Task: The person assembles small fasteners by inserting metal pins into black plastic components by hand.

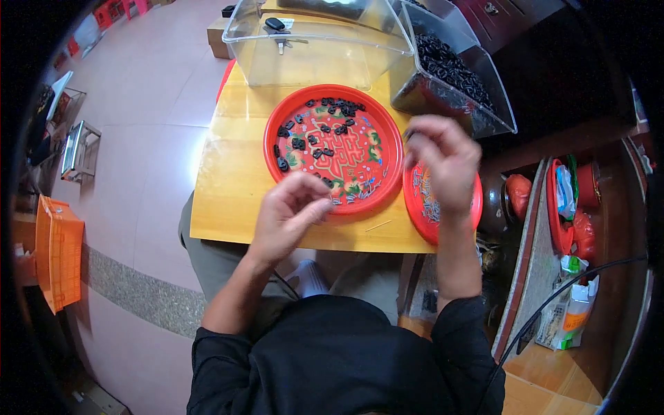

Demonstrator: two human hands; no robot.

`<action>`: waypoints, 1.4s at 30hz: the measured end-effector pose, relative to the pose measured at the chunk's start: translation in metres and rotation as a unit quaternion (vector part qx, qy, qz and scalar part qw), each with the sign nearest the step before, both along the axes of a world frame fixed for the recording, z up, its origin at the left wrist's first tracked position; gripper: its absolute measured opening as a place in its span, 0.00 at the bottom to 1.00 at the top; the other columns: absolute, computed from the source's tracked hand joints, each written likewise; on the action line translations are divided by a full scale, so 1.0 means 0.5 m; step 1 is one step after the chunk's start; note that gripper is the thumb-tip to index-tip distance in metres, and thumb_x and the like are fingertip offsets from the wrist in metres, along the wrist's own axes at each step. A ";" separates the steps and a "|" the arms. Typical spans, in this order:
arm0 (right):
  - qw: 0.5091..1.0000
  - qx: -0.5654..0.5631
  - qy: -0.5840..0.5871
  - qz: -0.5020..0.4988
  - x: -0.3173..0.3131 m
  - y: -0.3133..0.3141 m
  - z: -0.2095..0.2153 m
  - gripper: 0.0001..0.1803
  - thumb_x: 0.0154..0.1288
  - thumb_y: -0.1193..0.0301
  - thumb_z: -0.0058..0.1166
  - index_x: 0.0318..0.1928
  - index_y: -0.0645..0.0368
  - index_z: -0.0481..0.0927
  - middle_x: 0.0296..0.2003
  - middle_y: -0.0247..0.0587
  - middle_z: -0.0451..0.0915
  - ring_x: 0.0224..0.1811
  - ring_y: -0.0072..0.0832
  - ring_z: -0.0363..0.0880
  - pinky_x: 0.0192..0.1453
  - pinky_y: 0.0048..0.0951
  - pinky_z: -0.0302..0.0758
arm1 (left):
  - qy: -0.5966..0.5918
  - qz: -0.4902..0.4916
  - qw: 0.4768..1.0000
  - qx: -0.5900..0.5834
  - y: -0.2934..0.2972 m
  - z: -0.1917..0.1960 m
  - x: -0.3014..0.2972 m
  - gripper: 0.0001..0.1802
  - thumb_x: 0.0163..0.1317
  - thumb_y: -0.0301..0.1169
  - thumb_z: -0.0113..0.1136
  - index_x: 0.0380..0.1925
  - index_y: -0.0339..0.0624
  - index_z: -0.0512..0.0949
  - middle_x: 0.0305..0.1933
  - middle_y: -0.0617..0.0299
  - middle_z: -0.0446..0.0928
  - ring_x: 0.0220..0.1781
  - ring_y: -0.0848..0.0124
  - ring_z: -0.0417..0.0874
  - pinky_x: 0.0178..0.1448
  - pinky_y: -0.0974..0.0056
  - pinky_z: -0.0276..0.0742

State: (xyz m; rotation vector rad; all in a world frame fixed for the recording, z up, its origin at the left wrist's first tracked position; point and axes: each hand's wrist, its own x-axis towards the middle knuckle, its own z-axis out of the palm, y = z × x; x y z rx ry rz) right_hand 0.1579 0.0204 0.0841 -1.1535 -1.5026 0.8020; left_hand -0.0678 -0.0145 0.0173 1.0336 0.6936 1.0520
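A large round red tray point(282, 111) with a printed floral pattern lies on the yellow table. Small black pieces point(298, 144) are scattered over its far and left parts, and small silvery pieces point(361, 194) lie along its near right side. My left hand point(294, 211) hovers at the tray's near rim, fingers curled in toward the thumb; what they hold is too small to tell. Over a smaller red tray point(477, 207) of grey metal bits point(426, 200), my right hand point(443, 155) is raised with fingertips pinched. A small black piece point(410, 134) shows at those fingertips, slightly blurred.
A clear plastic bin point(318, 59) stands at the table's far side, with keys point(281, 43) seen by it. Another clear bin point(449, 69) at far right holds many black pieces. A thin stick point(378, 225) lies near the table's front edge. An orange crate point(61, 252) stands at left.
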 end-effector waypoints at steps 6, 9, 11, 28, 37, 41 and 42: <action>0.978 0.110 -0.063 -0.167 0.169 0.213 0.061 0.14 0.57 0.81 0.51 0.46 0.66 0.77 0.27 0.37 0.78 0.23 0.18 0.75 0.25 0.18 0.76 | 0.051 0.295 0.952 0.056 0.041 -0.067 -0.087 0.02 0.58 0.23 0.55 0.30 0.37 0.73 0.26 0.63 0.75 0.25 0.80 0.72 0.30 0.76 0.67; 0.972 0.115 -0.087 -0.187 0.192 0.250 0.061 0.19 0.56 0.80 0.52 0.50 0.67 0.73 0.29 0.39 0.78 0.23 0.19 0.76 0.26 0.20 0.75 | 0.036 0.353 0.934 0.049 0.057 -0.094 -0.104 0.03 0.58 0.24 0.55 0.30 0.37 0.73 0.26 0.62 0.75 0.25 0.79 0.71 0.30 0.76 0.66; 0.922 0.224 -0.178 -0.261 0.169 0.237 0.045 0.20 0.56 0.79 0.52 0.52 0.68 0.71 0.30 0.42 0.79 0.26 0.20 0.76 0.30 0.21 0.75 | 0.036 0.379 0.924 0.048 0.061 -0.100 -0.111 0.03 0.58 0.24 0.56 0.30 0.37 0.72 0.27 0.62 0.75 0.25 0.79 0.71 0.30 0.76 0.66; 0.836 0.281 -0.425 0.204 -0.164 0.082 -0.169 0.15 0.49 0.75 0.52 0.41 0.59 0.77 0.45 0.40 0.74 0.49 0.39 0.69 0.48 0.39 0.70 | 0.065 0.329 0.941 0.042 0.068 -0.106 -0.111 0.02 0.58 0.24 0.56 0.29 0.38 0.73 0.27 0.66 0.74 0.26 0.82 0.71 0.32 0.77 0.68; 0.903 0.188 -0.365 0.124 -0.109 0.101 -0.172 0.07 0.47 0.77 0.54 0.30 0.59 0.76 0.29 0.43 0.73 0.37 0.40 0.71 0.42 0.37 0.70 | 0.063 0.324 0.943 0.033 0.069 -0.104 -0.107 0.01 0.57 0.23 0.56 0.29 0.39 0.74 0.26 0.68 0.74 0.26 0.83 0.70 0.31 0.77 0.67; 0.866 0.181 -0.447 0.133 -0.121 0.102 -0.179 0.11 0.46 0.77 0.58 0.33 0.61 0.76 0.31 0.43 0.75 0.37 0.39 0.72 0.41 0.36 0.70 | 0.062 0.318 0.945 0.034 0.071 -0.110 -0.110 0.01 0.57 0.23 0.56 0.29 0.39 0.74 0.26 0.68 0.74 0.26 0.83 0.70 0.30 0.78 0.66; 0.873 0.161 -0.442 0.127 -0.122 0.103 -0.180 0.10 0.46 0.76 0.58 0.33 0.61 0.76 0.30 0.43 0.75 0.36 0.39 0.72 0.40 0.35 0.70 | 0.065 0.318 0.946 0.030 0.070 -0.109 -0.109 0.01 0.57 0.23 0.56 0.29 0.39 0.74 0.26 0.68 0.74 0.26 0.83 0.70 0.30 0.78 0.66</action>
